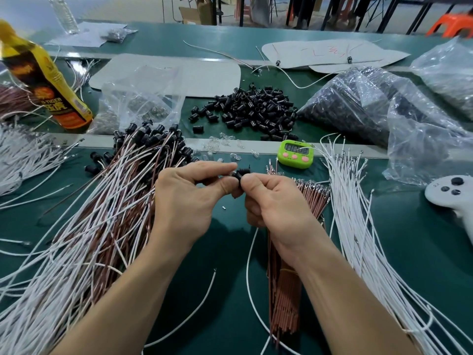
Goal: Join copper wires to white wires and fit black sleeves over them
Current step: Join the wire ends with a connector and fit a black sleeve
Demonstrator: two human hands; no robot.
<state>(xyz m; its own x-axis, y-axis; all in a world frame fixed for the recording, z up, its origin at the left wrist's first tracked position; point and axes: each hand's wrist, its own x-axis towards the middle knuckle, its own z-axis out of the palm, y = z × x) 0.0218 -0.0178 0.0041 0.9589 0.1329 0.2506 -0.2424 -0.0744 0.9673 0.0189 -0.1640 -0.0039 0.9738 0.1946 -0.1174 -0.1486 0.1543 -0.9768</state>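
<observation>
Our left hand (184, 198) and right hand (271, 201) meeting over the green tabletop (409, 239), fingers of each curled, pinching one black sleeve (240, 175) between our fingertips, white wire (249, 278) trailing below the right hand, copper wires (284, 303) bundled beneath that wrist, pile of loose sleeves (250, 111) well behind.

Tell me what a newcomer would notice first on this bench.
At centre, the left hand and right hand pinch a black sleeve between them. A fan of sleeved wires sprawls to their left; a heap of loose sleeves lies behind, near a green timer.
</observation>
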